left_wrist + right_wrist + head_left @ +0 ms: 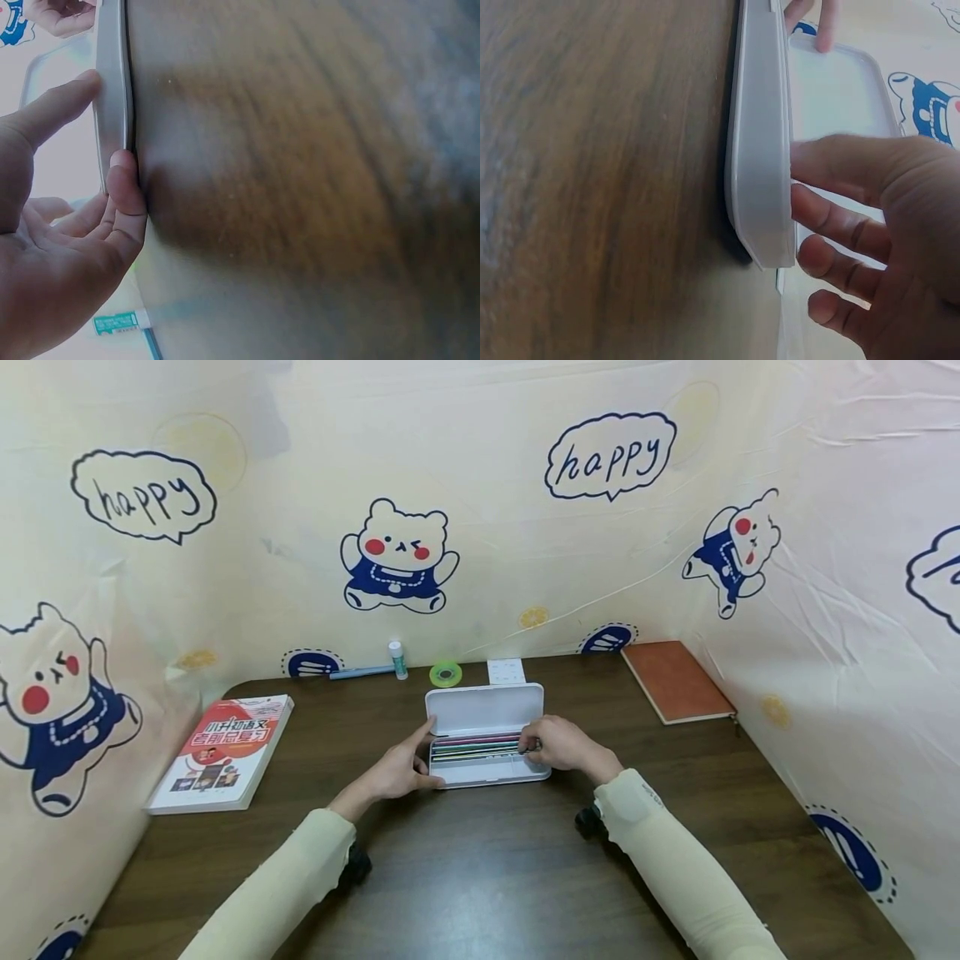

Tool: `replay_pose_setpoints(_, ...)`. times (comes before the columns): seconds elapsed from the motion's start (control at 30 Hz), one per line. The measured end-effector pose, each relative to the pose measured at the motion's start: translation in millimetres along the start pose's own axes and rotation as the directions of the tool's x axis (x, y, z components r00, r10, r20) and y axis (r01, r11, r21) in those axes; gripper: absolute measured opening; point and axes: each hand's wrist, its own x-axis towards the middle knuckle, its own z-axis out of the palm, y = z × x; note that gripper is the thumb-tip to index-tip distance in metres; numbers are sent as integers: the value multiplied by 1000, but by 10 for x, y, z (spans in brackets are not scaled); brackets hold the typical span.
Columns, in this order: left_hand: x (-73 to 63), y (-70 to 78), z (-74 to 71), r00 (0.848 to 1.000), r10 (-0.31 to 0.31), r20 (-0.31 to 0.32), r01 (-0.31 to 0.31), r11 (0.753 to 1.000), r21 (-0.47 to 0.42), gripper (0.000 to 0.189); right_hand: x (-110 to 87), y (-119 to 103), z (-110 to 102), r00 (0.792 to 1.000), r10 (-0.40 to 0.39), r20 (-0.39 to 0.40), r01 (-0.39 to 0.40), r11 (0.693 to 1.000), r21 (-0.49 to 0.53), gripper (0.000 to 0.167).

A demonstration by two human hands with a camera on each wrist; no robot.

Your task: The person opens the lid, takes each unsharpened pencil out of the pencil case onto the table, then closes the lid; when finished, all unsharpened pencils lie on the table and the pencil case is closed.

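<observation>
A white pencil case (487,772) lies on the table with its lid (486,708) raised at the back. Several colored pencils (472,748) lie lengthwise inside it. My left hand (397,770) grips the case's left end, fingers and thumb spread along the edge. In the left wrist view, the fingers (126,191) bend against the case's side wall (112,105). My right hand (562,745) reaches over the right end, fingers curled, and pinches at a colored pencil's end. In the right wrist view, the case wall (763,142) hides the thumb and index fingertips.
Behind the case, a glue stick (398,662), a blue pen-like stick (362,673), a green tape roll (446,674) and a white card (506,671) line the table's back edge. A book (225,752) lies left; a brown notebook (675,681) lies back right.
</observation>
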Motion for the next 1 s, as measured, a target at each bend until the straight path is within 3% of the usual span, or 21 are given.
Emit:
replay_pose_setpoints(0.27, -8, 7, 2, 1000, 11, -1, -11, 1000, -13, 110, -4, -7, -6, 999, 28, -31, -28, 1000, 3, 24)
replay_pose_setpoints(0.73, 9, -22, 22, 1000, 18, -7, -18, 1000, -15, 111, 11, -6, 10, 1000, 14, -7, -14, 1000, -1, 11)
replay_pose_setpoints(1.0, 22, -62, 24, 1000, 20, -9, -20, 1000, -4, 111, 8, 19, 4, 998, -46, -32, 47, 999, 14, 8)
